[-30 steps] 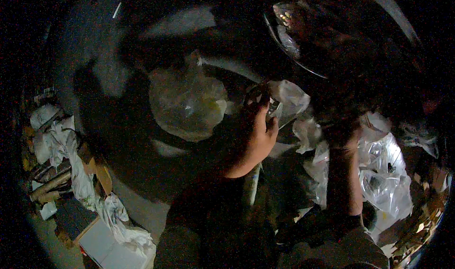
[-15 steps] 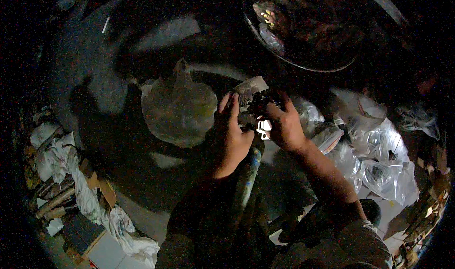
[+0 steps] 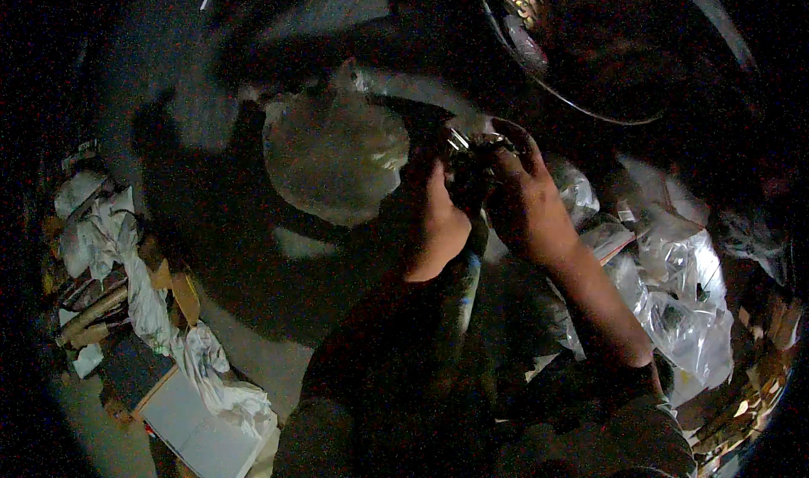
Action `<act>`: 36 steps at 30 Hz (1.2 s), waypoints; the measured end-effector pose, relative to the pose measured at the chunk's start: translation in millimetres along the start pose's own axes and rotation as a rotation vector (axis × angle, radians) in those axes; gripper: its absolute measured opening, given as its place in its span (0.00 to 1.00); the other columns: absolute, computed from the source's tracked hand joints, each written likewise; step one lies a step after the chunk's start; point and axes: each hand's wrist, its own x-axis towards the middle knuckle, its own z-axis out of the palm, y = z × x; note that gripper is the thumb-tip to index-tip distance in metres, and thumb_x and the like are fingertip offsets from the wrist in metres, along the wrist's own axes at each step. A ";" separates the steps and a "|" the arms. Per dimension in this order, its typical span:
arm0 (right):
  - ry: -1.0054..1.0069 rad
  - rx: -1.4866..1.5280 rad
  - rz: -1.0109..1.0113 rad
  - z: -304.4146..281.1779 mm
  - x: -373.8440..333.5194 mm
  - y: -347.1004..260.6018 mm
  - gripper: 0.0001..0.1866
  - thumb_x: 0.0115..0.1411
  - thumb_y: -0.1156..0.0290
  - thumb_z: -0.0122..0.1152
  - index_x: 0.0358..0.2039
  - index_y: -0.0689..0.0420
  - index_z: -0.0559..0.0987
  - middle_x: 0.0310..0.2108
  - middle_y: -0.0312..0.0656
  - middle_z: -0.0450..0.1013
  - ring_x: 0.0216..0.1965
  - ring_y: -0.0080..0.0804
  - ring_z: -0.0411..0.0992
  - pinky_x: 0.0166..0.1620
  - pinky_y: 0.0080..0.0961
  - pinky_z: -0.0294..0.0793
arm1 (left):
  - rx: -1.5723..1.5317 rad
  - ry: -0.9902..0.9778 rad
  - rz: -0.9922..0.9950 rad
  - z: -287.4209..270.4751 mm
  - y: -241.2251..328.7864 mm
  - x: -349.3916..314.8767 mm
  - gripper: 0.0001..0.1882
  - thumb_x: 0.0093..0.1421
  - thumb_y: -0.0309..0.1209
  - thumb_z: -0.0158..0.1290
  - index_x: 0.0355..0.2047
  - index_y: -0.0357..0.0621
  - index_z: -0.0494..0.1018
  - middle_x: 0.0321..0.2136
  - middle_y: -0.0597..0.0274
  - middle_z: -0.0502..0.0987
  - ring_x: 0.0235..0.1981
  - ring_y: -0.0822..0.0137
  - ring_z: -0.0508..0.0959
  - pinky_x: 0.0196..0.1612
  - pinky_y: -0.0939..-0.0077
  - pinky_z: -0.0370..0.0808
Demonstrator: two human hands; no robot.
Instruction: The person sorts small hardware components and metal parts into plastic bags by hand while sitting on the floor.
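Patchy, dim light falls across the grey floor (image 3: 274,356).

The right hand (image 3: 527,208), over by the clear plastic bags (image 3: 687,335) a second ago, now joins the left hand (image 3: 442,238) around a dark, glinting object (image 3: 468,162), and the earlier bright white patch between them no longer shows.

The plastic bags (image 3: 689,336) look glossy and crinkled, the held object (image 3: 465,159) shiny in spots.
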 end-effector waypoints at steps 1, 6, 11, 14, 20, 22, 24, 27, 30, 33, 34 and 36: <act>-0.041 -0.017 0.005 -9.1 4.8 -6.9 0.27 0.41 0.79 0.58 0.45 0.60 0.65 0.50 0.58 0.59 0.53 0.57 0.55 0.55 0.39 0.55 | -0.009 0.002 -0.013 0.1 3.0 3.1 0.39 0.40 0.18 0.55 0.55 0.37 0.52 0.48 0.43 0.62 0.51 0.50 0.62 0.53 0.65 0.59; 0.013 0.080 -0.006 -21.1 -0.3 -1.2 0.26 0.42 0.84 0.56 0.45 0.63 0.67 0.48 0.54 0.63 0.51 0.50 0.61 0.52 0.30 0.60 | 0.225 0.043 0.369 -0.5 3.3 2.7 0.41 0.39 0.16 0.54 0.56 0.37 0.51 0.51 0.43 0.59 0.53 0.50 0.60 0.56 0.66 0.55; 0.123 0.482 0.329 -24.1 -3.6 46.5 0.21 0.48 0.80 0.54 0.45 0.63 0.67 0.45 0.48 0.67 0.42 0.35 0.68 0.44 0.28 0.67 | 0.138 0.021 0.181 -11.7 8.3 1.0 0.42 0.38 0.15 0.51 0.57 0.38 0.50 0.54 0.44 0.56 0.56 0.53 0.56 0.58 0.68 0.50; 0.068 0.717 0.625 -10.7 3.6 110.8 0.18 0.52 0.76 0.51 0.45 0.62 0.67 0.46 0.46 0.66 0.42 0.32 0.67 0.44 0.28 0.67 | 0.018 0.035 0.200 -28.2 11.8 7.1 0.40 0.41 0.13 0.49 0.57 0.39 0.51 0.53 0.56 0.60 0.54 0.64 0.60 0.57 0.71 0.53; -0.095 0.649 0.782 79.8 -4.7 185.1 0.17 0.55 0.72 0.49 0.46 0.60 0.67 0.45 0.44 0.66 0.42 0.33 0.66 0.44 0.29 0.66 | 0.024 -0.014 0.201 -31.9 20.0 24.7 0.41 0.40 0.15 0.50 0.58 0.38 0.49 0.53 0.51 0.58 0.54 0.63 0.59 0.56 0.74 0.54; -0.105 0.695 0.793 85.4 -2.3 182.0 0.17 0.56 0.70 0.48 0.46 0.59 0.67 0.45 0.43 0.65 0.42 0.33 0.66 0.44 0.29 0.66 | 0.005 0.004 0.215 -35.4 14.5 22.5 0.41 0.40 0.15 0.51 0.57 0.38 0.50 0.52 0.51 0.59 0.54 0.63 0.59 0.56 0.75 0.54; -0.062 0.769 0.784 77.7 -3.0 182.7 0.17 0.57 0.69 0.47 0.46 0.58 0.67 0.45 0.43 0.65 0.42 0.33 0.65 0.44 0.30 0.66 | -0.028 0.014 0.228 -34.7 9.3 21.8 0.41 0.39 0.16 0.51 0.57 0.38 0.50 0.51 0.50 0.60 0.54 0.63 0.59 0.56 0.75 0.54; 0.172 0.924 0.710 30.8 -0.6 173.7 0.16 0.58 0.67 0.46 0.47 0.57 0.67 0.45 0.42 0.65 0.43 0.34 0.65 0.44 0.30 0.66 | -0.076 -0.002 0.208 -31.9 9.0 22.4 0.42 0.39 0.17 0.53 0.57 0.37 0.51 0.51 0.48 0.61 0.54 0.58 0.60 0.56 0.72 0.54; 0.218 0.552 0.444 -28.7 3.1 114.8 0.17 0.58 0.68 0.46 0.47 0.57 0.66 0.45 0.41 0.65 0.43 0.34 0.65 0.45 0.30 0.66 | 0.139 -0.026 0.299 -26.2 7.6 20.9 0.40 0.42 0.15 0.50 0.57 0.37 0.49 0.52 0.53 0.60 0.52 0.62 0.61 0.56 0.73 0.55; 0.148 0.155 0.256 -59.6 8.4 19.2 0.20 0.53 0.68 0.54 0.47 0.59 0.66 0.43 0.43 0.66 0.42 0.33 0.66 0.44 0.28 0.67 | 0.239 0.020 0.290 -19.7 5.1 17.5 0.39 0.40 0.22 0.56 0.54 0.35 0.53 0.49 0.42 0.61 0.51 0.49 0.61 0.55 0.65 0.56; 0.113 0.438 0.357 -51.1 11.4 -3.3 0.23 0.50 0.67 0.58 0.46 0.60 0.66 0.43 0.45 0.67 0.42 0.36 0.67 0.44 0.29 0.67 | 0.220 0.086 0.210 -20.8 -6.5 9.0 0.37 0.40 0.22 0.55 0.53 0.35 0.54 0.49 0.43 0.62 0.51 0.51 0.61 0.55 0.66 0.56; 0.057 0.509 0.285 -35.5 11.8 -11.5 0.28 0.46 0.67 0.62 0.47 0.61 0.65 0.44 0.50 0.66 0.44 0.42 0.65 0.47 0.31 0.65 | 0.096 0.047 0.077 -16.5 7.2 4.2 0.36 0.40 0.21 0.54 0.53 0.35 0.55 0.48 0.44 0.62 0.51 0.53 0.62 0.55 0.67 0.57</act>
